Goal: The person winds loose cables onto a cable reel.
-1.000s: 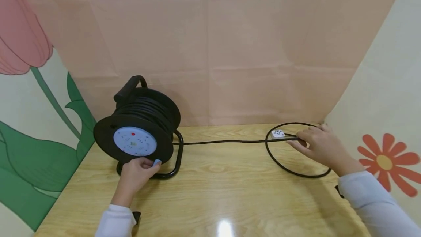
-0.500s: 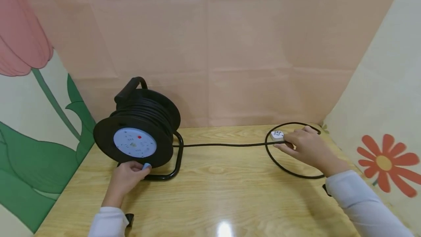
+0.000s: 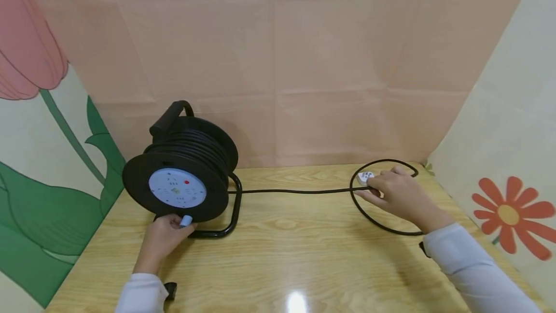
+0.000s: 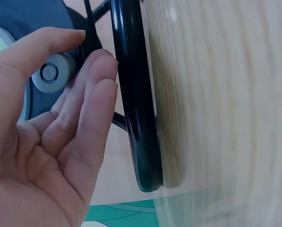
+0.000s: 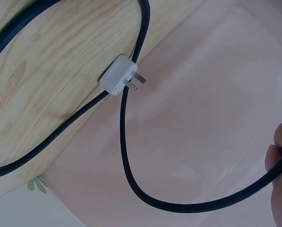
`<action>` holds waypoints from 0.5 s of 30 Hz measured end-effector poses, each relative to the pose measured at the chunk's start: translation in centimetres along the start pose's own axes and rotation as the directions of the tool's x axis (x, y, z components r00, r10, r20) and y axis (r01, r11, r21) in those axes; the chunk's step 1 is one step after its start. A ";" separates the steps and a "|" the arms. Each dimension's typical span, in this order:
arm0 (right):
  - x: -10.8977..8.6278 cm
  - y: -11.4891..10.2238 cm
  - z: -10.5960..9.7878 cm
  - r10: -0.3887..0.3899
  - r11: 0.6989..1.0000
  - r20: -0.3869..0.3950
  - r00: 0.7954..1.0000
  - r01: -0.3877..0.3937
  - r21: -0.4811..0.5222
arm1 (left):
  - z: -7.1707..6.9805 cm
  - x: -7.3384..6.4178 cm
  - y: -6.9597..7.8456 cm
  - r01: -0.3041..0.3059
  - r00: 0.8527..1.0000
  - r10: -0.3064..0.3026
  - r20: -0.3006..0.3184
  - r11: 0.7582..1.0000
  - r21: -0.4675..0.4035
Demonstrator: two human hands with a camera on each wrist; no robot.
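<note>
A black cable reel (image 3: 143,177) with a round light-blue socket panel (image 3: 175,197) stands at the left of the wooden table. Its light-blue crank knob (image 3: 186,220) is at the bottom of the front disc. My left hand (image 3: 162,236) holds this knob between thumb and bent fingers; in the left wrist view the knob (image 4: 48,73) shows its round grey end. Black cable (image 3: 295,191) runs right from the drum to my right hand (image 3: 401,198), which pinches it. Beyond the hand the cable loops round to a white plug (image 3: 365,177), whose metal pins show in the right wrist view.
The reel rests on a black tube frame (image 3: 236,211) and has a carrying handle (image 3: 167,117) on top. A pink sheet (image 3: 278,71) hangs along the table's back edge. Painted walls with a tulip and a red flower (image 3: 507,215) flank the table (image 3: 282,260).
The knob has swung down and left with my left hand, and the socket panel's red dot has turned clockwise. My right hand has moved left with the cable, narrowing the loop.
</note>
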State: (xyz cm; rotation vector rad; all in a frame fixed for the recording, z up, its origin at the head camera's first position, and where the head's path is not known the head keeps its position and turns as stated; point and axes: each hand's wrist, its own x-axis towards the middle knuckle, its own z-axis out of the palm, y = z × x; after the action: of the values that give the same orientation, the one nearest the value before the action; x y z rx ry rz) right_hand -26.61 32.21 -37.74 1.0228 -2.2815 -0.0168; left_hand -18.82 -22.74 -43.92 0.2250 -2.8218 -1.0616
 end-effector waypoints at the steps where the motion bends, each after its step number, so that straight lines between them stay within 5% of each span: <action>1: 0.0 0.0 0.0 0.002 1.000 0.005 1.000 -0.002 -0.001 | -0.1 0.1 0.0 0.011 1.000 -0.011 0.014 1.000 -0.027; 5: 0.0 -0.3 0.0 0.020 1.000 0.048 0.999 -0.020 0.006 | -0.4 0.1 -0.3 0.081 0.994 -0.069 0.081 0.983 -0.165; 10: -0.1 -0.4 0.0 0.049 0.999 0.076 0.996 -0.051 0.020 | -0.8 0.2 -1.1 0.167 0.983 -0.130 0.134 0.932 -0.322; 15: -0.4 -0.3 -0.4 0.093 0.995 0.076 0.993 -0.096 0.035 | -1.9 0.1 -2.0 0.215 0.975 -0.176 0.134 0.901 -0.376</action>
State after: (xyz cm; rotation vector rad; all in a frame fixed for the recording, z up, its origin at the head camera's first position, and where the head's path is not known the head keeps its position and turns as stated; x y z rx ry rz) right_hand -25.94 32.36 -37.74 0.9472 -2.4038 0.0290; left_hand -18.47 -25.43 -43.80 0.4332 -2.6317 -1.6907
